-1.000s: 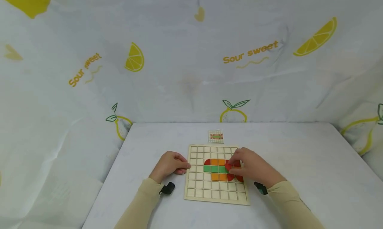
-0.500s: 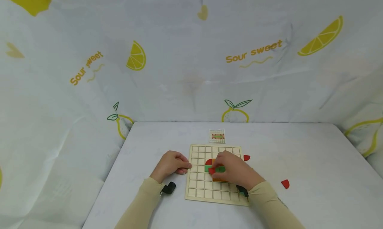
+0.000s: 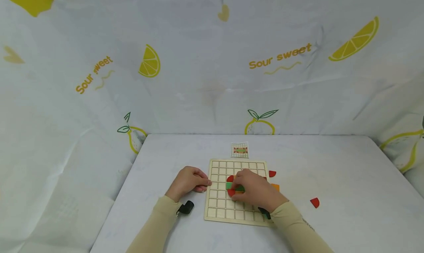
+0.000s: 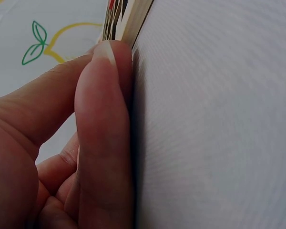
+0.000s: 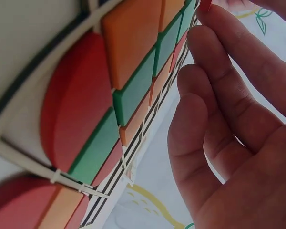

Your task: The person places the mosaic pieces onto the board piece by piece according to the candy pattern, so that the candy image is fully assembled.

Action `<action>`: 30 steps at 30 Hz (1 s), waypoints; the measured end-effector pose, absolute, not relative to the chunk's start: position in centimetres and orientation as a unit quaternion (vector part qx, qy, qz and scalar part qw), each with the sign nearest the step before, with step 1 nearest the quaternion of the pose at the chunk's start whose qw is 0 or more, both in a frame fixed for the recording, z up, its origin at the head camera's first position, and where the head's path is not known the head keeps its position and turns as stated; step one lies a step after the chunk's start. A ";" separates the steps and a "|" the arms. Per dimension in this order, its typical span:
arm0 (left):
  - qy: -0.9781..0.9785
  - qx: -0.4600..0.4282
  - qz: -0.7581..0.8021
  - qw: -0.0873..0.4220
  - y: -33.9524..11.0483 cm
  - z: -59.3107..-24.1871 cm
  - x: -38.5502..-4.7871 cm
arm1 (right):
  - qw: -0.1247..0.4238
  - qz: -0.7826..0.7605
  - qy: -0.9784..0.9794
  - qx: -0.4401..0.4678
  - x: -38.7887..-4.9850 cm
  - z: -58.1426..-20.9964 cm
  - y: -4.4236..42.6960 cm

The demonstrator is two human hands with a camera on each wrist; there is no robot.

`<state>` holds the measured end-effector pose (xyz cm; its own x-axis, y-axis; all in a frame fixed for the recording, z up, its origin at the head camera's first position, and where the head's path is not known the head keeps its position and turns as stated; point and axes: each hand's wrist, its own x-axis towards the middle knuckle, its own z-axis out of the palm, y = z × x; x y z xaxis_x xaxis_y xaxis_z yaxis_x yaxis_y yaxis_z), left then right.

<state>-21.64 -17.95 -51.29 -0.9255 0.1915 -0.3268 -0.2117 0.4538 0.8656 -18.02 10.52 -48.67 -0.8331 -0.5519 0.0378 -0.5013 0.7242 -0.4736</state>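
Note:
A square wooden grid board (image 3: 216, 212) lies on the white table with coloured pieces in its middle cells. My left hand (image 3: 188, 181) pinches the board's left edge between thumb and forefinger, seen close in the left wrist view. Over the pattern, my right hand (image 3: 256, 188) pinches a red quarter-round piece (image 3: 230, 192) at the pattern's lower left corner. Just above sits a green square piece (image 3: 229, 185), and above that another red quarter-round piece (image 3: 230, 178). Orange squares (image 5: 133, 40) and green squares (image 5: 133, 90) show in the right wrist view. The right hand hides much of the pattern.
A small printed pattern card (image 3: 240, 150) lies behind the board. Two loose red pieces are on the table: one by the board's right edge (image 3: 272, 174), one farther right (image 3: 315, 202). An orange piece (image 3: 275, 187) shows at the right edge. A lemon-print cloth (image 3: 198, 61) hangs behind.
My right hand has moved left across the board with the red piece, then slightly down to the pattern's lower left corner. My left hand stays at the board's edge.

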 end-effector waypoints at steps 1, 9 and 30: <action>0.830 -0.006 0.523 0.193 -18.0 -51.3 -21.6 | 0.052 -0.238 0.927 -0.285 -18.0 -48.7 10.5; 0.831 -0.010 0.522 0.192 -18.0 -51.3 -21.6 | 0.049 -0.235 0.926 -0.291 -18.0 -48.7 10.3; 0.836 -0.017 0.513 0.194 -17.9 -51.2 -21.6 | 0.044 -0.214 0.931 -0.291 -18.0 -49.0 9.8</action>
<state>-21.56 -17.87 -51.17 -0.9241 0.1707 -0.3420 -0.2279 0.4724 0.8514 -18.00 9.82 -48.97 -0.8266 -0.5612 0.0423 -0.5236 0.7392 -0.4236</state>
